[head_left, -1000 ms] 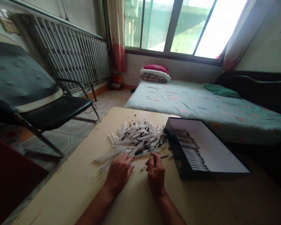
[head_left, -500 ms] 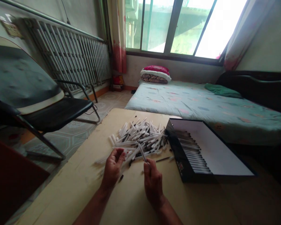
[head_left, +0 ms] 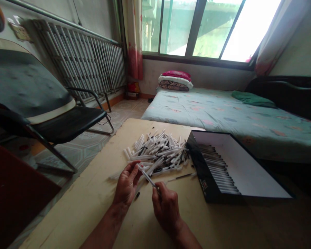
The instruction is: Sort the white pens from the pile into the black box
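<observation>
Bench (head_left: 75,204) at far left. I see my left hand (head_left: 126,183) half curled, fingers at one end of a pen (head_left: 148,178); can't tell if it grips. Right hand (head_left: 167,209) pinches the other end. Pile of pens (head_left: 158,152) just beyond; open box (head_left: 217,169) right.

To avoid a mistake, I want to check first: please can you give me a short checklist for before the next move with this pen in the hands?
Pen in hands: ok, the white pen is between the left hand and right hand.
Pen's lower end: cannot tell, the fingers hide it.
Box: ok, the black box stands open, with pens in rows.
Loose pen: not ok, one pen lies apart from the pile.
Table: not ok, a small black piece lies loose on the table.
</observation>
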### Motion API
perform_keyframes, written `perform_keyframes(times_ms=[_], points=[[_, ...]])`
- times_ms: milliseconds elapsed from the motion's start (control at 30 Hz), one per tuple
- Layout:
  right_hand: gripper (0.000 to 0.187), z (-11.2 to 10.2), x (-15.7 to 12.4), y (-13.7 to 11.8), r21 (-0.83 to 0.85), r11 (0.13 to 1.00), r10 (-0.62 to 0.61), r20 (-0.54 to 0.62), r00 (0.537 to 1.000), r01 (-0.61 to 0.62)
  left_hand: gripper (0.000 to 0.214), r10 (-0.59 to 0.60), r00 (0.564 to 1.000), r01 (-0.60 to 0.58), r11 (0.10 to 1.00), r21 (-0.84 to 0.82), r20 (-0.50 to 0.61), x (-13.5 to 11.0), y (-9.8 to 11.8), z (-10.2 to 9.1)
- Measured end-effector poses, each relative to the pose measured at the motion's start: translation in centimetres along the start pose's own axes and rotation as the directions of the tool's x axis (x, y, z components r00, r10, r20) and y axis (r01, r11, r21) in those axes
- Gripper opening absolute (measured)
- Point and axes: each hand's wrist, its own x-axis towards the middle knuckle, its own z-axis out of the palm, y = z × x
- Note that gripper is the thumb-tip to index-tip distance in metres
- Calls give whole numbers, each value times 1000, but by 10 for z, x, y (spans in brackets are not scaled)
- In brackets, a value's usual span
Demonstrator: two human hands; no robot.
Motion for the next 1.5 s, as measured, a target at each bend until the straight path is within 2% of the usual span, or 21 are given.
perform_keyframes(times_ms=[300, 433, 567, 733, 900, 1067, 1167, 1200, 1267, 1333, 1433, 1500], points=[[23, 3, 0, 2, -109, 994, -30, -10, 999, 29, 23, 19, 988, -37, 993, 111, 153, -10, -10, 5], [27, 6, 1, -1, -210, 976, -75, -45, 996, 64, 20, 8, 986, -27, 993, 116, 165, -12, -11, 5], [28, 8, 0, -4, -181, 982, -72, -54, 996, 61, 23, 15, 984, -45, 986, 162, 177, -13, -10, 6], [27, 8, 0, -6, -48, 999, 18, -11, 1000, -19, 27, 23, 986, -53, 983, 175, 167, -14, -12, 7], [30, 6, 3, -11, 220, 965, 147, 7, 989, -145, 25, 32, 989, -50, 991, 125, 145, -14, -13, 10], [40, 9, 5, -12, 479, 822, 307, 82, 948, -308, 24, 40, 988, -59, 991, 123, 151, -16, -13, 12], [44, 14, 5, -8, 578, 705, 380, 181, 907, -411, 23, 40, 986, -64, 988, 137, 165, -16, -13, 11], [44, 14, 6, -7, 591, 690, 381, 196, 904, -419, 24, 34, 985, -59, 987, 148, 169, -15, -13, 10], [43, 12, 8, -6, 576, 720, 355, 173, 919, -387, 30, 27, 985, -58, 982, 178, 172, -15, -12, 10], [40, 5, 12, -9, 517, 790, 330, 97, 939, -331, 40, 62, 984, -98, 971, 220, 168, -15, -10, 10], [38, -16, 19, -16, 431, 844, 361, -13, 932, -321, 50, 211, 968, -244, 913, 326, 132, -18, -6, 11], [37, -38, 25, -17, 393, 857, 388, -67, 919, -333, 49, 307, 945, -324, 855, 405, 110, -20, -4, 10]])
